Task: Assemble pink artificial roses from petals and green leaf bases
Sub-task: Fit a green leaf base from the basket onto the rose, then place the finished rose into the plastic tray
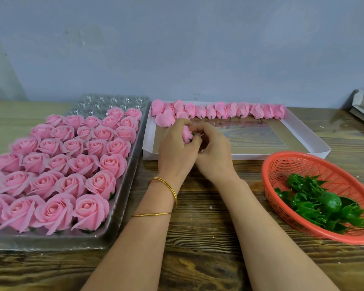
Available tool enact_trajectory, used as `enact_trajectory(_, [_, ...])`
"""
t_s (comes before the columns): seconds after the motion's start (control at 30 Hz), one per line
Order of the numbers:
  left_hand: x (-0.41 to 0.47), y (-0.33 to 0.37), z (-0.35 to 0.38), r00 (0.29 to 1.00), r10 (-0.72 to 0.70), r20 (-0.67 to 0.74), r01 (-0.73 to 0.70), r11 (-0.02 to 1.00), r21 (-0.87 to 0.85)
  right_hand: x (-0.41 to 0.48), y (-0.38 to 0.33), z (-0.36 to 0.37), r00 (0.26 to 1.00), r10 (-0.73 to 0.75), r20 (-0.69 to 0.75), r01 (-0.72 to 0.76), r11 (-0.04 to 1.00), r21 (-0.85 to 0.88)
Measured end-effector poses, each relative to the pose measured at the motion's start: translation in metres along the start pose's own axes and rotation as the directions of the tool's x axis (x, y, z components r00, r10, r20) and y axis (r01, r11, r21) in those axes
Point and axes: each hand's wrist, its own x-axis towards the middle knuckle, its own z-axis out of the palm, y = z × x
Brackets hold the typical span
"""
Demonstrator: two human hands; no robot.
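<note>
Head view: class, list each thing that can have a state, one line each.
Clear tray: mostly filled with finished roses, back cells empty.
White box: buds lined along far edge.
Red basket: partly filled with leaf bases.
Held bud: gripped between left hand and right hand.

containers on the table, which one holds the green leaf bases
The red mesh basket on the right; the clear tray holds finished roses and the white box holds pink buds.
</note>
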Motion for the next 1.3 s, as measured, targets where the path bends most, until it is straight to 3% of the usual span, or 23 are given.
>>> enact_trajectory(0.23, [0.003, -0.007, 0.001, 1.0, 0.014, -0.007, -0.013, 0.995, 0.097, 0.0, 0.0, 0.0, 1.0, -0.015, -0.001, 0.015, 0.999, 0.047])
enact_trajectory(0.73, [0.005, -0.007, 0.0, 1.0, 0.024, -0.003, -0.024, 0.998, 0.056, 0.001, 0.0, 0.001, 1.0, 0.018, 0.001, -0.018, 0.995, 0.093])
enact_trajectory(1.0, [0.006, 0.0, -0.004, 0.999, 0.02, -0.028, -0.02, 1.0, 0.021, 0.004, 0.002, -0.002, 0.989, 0.142, -0.049, -0.124, 0.956, 0.265])
enact_trajectory(1.3, [0.03, 0.04, -0.02, 0.989, 0.091, -0.118, -0.088, 0.996, 0.033, 0.004, 0.012, -0.002, 0.978, 0.203, -0.051, -0.183, 0.948, 0.262])
